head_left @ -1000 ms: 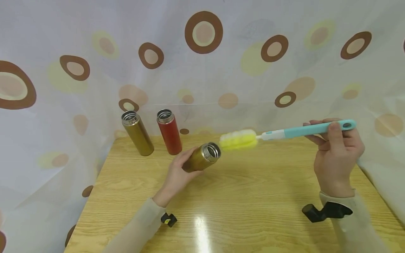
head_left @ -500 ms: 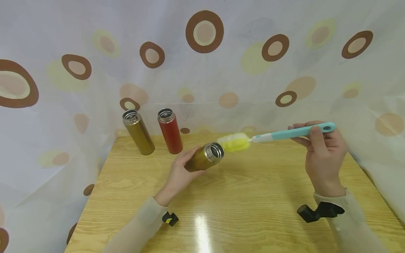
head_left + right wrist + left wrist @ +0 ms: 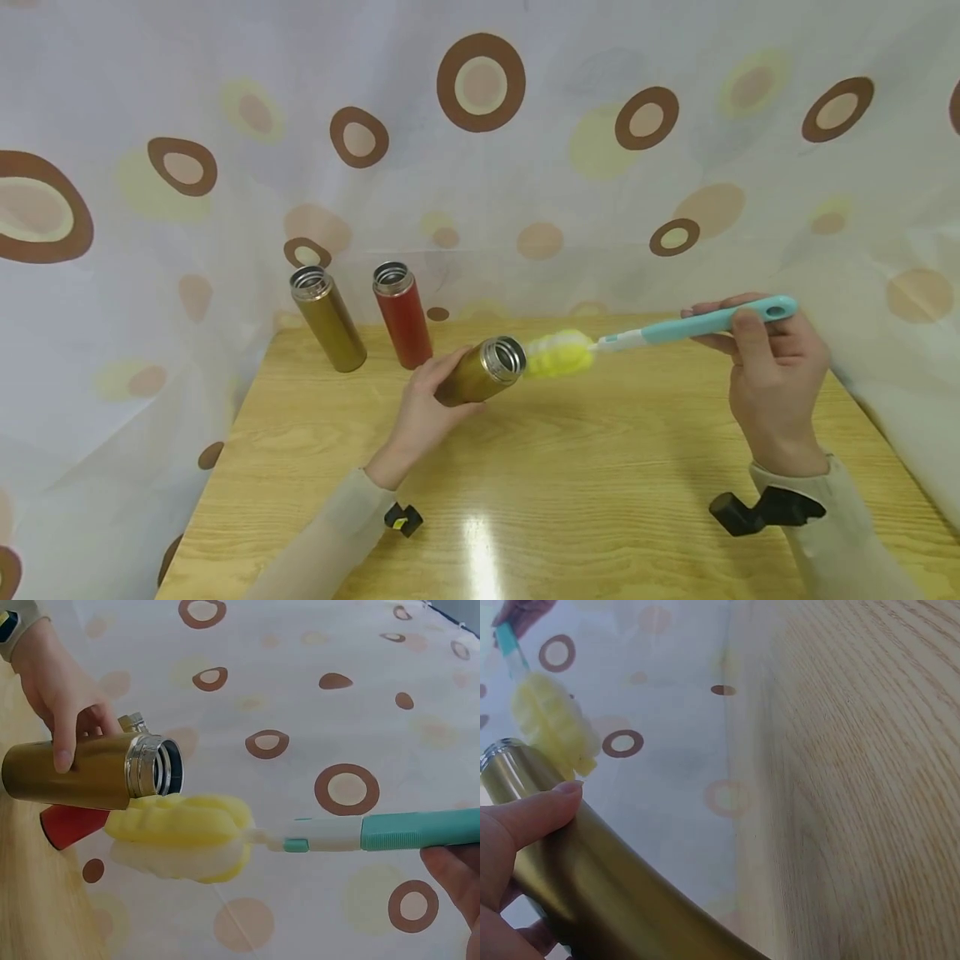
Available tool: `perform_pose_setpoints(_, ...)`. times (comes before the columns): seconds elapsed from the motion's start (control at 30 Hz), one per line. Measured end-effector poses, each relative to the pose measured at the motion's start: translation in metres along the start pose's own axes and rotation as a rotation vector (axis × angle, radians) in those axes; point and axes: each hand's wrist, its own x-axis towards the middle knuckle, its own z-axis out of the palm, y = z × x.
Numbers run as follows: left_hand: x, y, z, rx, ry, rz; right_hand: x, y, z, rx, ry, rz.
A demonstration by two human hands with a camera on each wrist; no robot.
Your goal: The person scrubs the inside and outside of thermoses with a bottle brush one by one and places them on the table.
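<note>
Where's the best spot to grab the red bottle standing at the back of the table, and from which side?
Probably around the middle of the red bottle, coming from its front right. It stands upright and lidless, a plain smooth cylinder, so fingers can wrap its body. The standing gold bottle sits to its left and the curtain hangs behind, leaving the front right side most open.

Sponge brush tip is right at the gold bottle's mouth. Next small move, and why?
Probably lift the sponge head a little to centre it on the gold bottle's open mouth, then push in. In the right wrist view the sponge sits just below the rim, not inside, while the left hand holds the bottle tilted toward it.
</note>
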Motion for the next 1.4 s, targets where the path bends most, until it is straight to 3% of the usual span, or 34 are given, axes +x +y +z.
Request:
perform_pose_setpoints(0.33, 0.0, -0.006, 0.0, 0.052, 0.006, -0.036, -0.002, -0.003, 0.0, 0.078, -0.036, 0.025)
perform_pose_setpoints(0.67, 0.001, -0.003, 0.001, 0.075, -0.036, 0.016, -0.001, 0.0, 0.007, 0.18, -0.029, 0.024)
perform_pose_setpoints(1.0, -0.002, 0.001, 0.004, 0.061, -0.068, 0.043, -0.001, 0.004, 0.006, 0.194, 0.045, 0.019)
perform_pose_setpoints(1.4, -0.009, 0.008, 0.008, 0.132, -0.115, 0.07, 0.003, 0.011, 0.01, 0.159, 0.16, -0.022)
